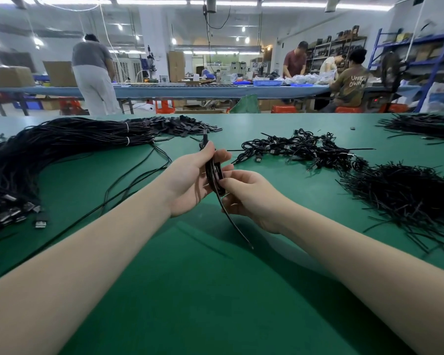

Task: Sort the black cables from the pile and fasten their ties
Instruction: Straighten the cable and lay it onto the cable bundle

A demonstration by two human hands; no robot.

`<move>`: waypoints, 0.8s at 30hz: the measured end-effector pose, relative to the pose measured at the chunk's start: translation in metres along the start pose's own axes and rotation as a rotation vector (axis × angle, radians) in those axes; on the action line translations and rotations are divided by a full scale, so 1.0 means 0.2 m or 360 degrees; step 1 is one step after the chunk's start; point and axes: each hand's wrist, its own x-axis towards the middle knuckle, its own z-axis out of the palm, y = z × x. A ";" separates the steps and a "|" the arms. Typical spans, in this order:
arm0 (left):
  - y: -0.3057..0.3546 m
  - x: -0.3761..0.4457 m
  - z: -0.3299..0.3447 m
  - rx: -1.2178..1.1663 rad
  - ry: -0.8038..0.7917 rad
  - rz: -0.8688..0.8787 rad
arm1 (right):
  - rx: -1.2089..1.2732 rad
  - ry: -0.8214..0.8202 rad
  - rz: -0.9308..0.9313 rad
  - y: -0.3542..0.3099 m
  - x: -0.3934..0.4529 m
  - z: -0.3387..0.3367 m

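A coiled black cable (214, 172) is held above the green counter (190, 290), clamped in the curled fingers of the left hand (190, 180), while a tie (235, 224) is pinched by the right hand (251, 198). If the left grip is eased, the coil could spring loose; if the tie slips, it would stay unfastened

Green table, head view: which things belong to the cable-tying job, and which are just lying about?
Job: coiled cable in left hand; tie, right hand; loose cable pile; tied cables; spare ties.
Lying about: cardboard boxes; blue tray.
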 end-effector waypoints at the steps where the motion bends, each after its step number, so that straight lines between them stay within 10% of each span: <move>1: -0.01 0.00 0.00 0.0042 0.0022 0.0030 | 0.0027 -0.0017 0.0042 0.00 0.00 0.00; 5: -0.03 0.00 0.00 0.0228 0.0117 0.0128 | 0.0175 -0.0090 0.0129 0.00 -0.01 0.00; 11: -0.07 0.00 0.00 0.0383 0.0181 0.0136 | -0.0944 0.0040 -0.0343 0.03 -0.02 0.04; 24: -0.17 -0.03 0.06 0.0561 0.0146 0.0040 | -0.2200 0.0397 -0.0337 0.09 0.01 -0.09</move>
